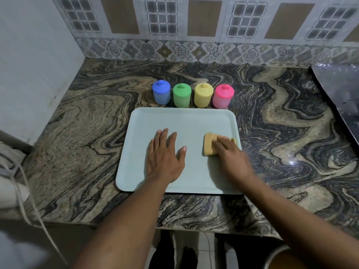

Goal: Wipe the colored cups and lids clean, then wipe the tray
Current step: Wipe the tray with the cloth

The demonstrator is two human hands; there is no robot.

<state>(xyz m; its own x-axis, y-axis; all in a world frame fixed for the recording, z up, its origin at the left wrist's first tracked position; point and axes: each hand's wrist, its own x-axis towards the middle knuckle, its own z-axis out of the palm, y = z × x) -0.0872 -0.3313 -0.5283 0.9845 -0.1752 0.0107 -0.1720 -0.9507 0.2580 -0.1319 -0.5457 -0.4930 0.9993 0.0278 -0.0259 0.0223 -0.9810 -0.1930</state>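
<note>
My left hand (165, 158) lies flat, fingers straight, steadying the tray (174, 121) on the table (77, 152). My right hand (231, 154) presses a cloth (208, 144), fingers laid over it, near the tray's right edge. I'd wipe leftward in overlapping strokes with even pressure.

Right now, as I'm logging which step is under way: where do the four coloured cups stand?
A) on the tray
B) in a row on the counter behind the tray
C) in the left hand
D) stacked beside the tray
B: the blue cup, green cup, yellow cup and pink cup stand side by side on the counter, just beyond the far rim of the tray.
</note>
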